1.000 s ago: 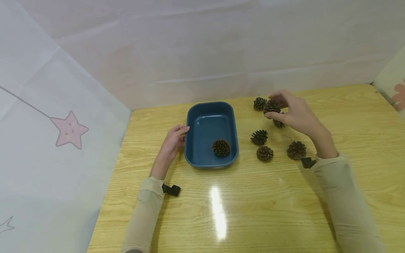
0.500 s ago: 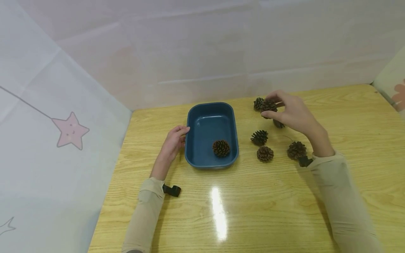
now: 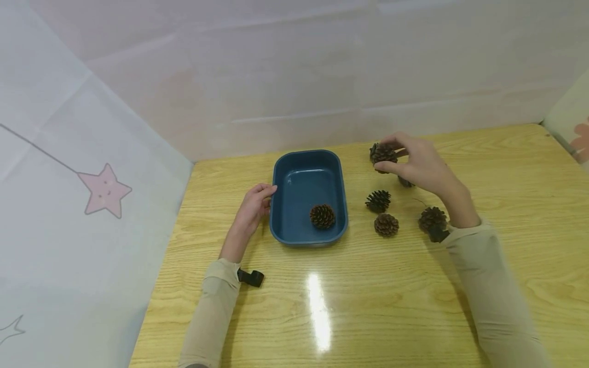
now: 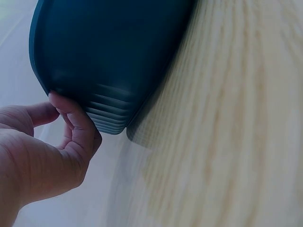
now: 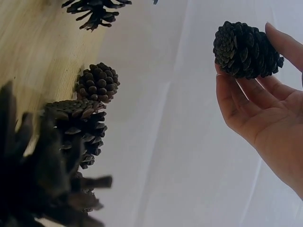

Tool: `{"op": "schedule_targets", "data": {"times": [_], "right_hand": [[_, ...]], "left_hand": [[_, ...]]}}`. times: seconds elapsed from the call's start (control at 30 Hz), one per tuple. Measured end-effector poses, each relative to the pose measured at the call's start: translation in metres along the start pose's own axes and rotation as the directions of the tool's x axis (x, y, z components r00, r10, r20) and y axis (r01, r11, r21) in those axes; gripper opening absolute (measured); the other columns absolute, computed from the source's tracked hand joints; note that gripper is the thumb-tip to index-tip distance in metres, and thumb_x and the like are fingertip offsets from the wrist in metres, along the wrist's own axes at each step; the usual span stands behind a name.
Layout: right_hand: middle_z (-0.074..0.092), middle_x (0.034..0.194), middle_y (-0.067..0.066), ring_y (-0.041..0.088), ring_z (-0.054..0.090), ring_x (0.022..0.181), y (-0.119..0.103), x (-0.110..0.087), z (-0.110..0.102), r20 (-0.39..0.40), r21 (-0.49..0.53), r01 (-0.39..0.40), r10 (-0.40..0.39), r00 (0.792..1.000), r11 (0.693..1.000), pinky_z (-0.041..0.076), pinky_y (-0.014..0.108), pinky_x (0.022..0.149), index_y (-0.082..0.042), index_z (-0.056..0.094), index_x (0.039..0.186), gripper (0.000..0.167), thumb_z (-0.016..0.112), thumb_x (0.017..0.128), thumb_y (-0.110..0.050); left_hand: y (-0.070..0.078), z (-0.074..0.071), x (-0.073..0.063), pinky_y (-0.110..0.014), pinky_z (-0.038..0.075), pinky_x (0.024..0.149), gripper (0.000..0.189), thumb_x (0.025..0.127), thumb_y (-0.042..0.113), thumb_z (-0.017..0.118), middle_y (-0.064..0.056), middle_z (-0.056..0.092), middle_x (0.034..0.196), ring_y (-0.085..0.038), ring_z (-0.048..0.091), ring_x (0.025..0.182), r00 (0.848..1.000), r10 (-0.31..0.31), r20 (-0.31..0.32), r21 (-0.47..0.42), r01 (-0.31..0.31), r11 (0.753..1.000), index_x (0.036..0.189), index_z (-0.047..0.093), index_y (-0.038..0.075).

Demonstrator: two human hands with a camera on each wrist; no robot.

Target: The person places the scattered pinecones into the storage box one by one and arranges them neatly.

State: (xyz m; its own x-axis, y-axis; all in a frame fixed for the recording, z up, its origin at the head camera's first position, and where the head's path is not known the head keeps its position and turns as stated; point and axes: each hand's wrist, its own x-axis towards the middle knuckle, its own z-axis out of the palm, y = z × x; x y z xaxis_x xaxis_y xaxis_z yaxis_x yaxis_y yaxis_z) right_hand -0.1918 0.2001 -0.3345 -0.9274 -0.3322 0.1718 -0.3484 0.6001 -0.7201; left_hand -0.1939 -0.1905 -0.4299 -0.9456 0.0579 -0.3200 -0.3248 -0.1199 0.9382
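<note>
My right hand (image 3: 425, 164) holds a brown pine cone (image 5: 246, 49) between thumb and fingertips, raised above the table in the right wrist view. In the head view this cone overlaps another pine cone (image 3: 373, 152) near the back edge. At the left side of a blue rectangular tub (image 3: 294, 191), my left hand (image 3: 252, 207) pinches the rim, its fingers bent against the outer wall in the left wrist view. One pine cone (image 3: 322, 216) lies inside the tub, toward its front right corner.
Right of the tub, on the wooden table (image 3: 257, 317), lie a dark spiky pine cone (image 3: 378, 201), a rounder pine cone (image 3: 386, 225) and one beside the right wrist (image 3: 432, 220). A partly hidden pine cone (image 3: 406, 181) sits under the right hand. A pale cloth wall (image 3: 285, 92) stands behind.
My right hand has moved a little to the left with the pine cone, now overlapping the cone at the back. The left hand and the tub have stayed in place.
</note>
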Motion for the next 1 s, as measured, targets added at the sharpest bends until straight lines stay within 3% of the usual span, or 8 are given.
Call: {"op": "schedule_targets", "data": {"times": [0.53,0.8,1.0], "right_hand": [[0.068,0.121,0.016,0.034,0.062,0.115,-0.004,0.011,0.011,-0.016,0.008,0.054,-0.054,0.998,0.998,0.047,0.054,0.098,-0.004,0.062,0.133,0.046,0.079,0.095,-0.022],[0.065,0.130,0.016,0.036,0.058,0.122,-0.011,0.017,0.017,0.005,0.007,0.059,-0.059,0.998,0.998,0.046,0.056,0.098,-0.006,0.061,0.136,0.050,0.078,0.096,-0.028],[0.066,0.125,0.016,0.035,0.060,0.119,-0.016,0.021,0.020,0.019,0.010,0.076,-0.076,0.997,0.997,0.046,0.055,0.097,-0.005,0.061,0.136,0.048,0.078,0.096,-0.027]], "left_hand": [[-0.001,0.000,0.002,-0.022,0.045,0.060,0.015,0.106,0.018,0.062,0.001,0.057,0.087,-0.012,0.056,0.070,1.000,-0.013,-0.018,-0.014,0.013,1.000,0.093,0.058,0.011],[-0.002,0.001,0.002,-0.023,0.045,0.062,0.016,0.106,0.018,0.062,0.001,0.056,0.087,-0.012,0.055,0.071,1.000,-0.014,-0.012,-0.007,0.014,1.000,0.093,0.056,0.011],[-0.002,0.001,0.003,-0.022,0.046,0.062,0.016,0.106,0.020,0.062,0.000,0.056,0.089,-0.013,0.057,0.072,1.000,-0.017,-0.008,0.006,0.017,1.000,0.095,0.056,0.009]]}}
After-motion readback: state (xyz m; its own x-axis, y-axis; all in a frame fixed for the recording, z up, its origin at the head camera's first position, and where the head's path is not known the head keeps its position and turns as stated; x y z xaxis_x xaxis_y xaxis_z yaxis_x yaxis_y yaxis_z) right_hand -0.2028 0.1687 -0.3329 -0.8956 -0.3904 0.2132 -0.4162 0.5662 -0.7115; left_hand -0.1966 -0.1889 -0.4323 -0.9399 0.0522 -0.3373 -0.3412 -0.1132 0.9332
